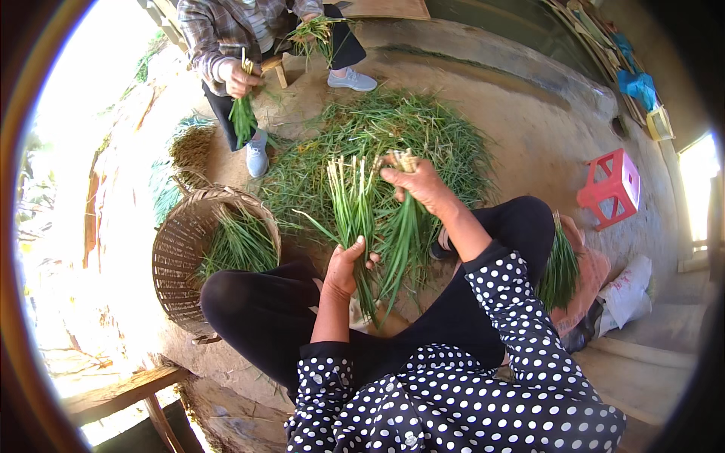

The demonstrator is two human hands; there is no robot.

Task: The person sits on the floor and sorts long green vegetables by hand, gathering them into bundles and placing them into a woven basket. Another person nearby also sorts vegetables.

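Observation:
My left hand [346,266] is closed around a bunch of long green leafy stalks [352,204], likely garlic chives. Their pale cut ends point up and away from me, and the leaves hang below the fist. Just to the right, my right hand [416,181] grips a second green bunch [406,226] near its pale stem ends. That bunch's leaves droop toward my lap. Beyond both hands a wide heap of loose green stalks and leaves [396,124] covers the floor.
A woven basket [181,266] holding greens stands by my left knee. Opposite sits a person [232,34] holding greens in both hands. A pink plastic stool [612,187] is at right. More greens [559,269] lie on a reddish cloth [589,266], near a white sack [626,294].

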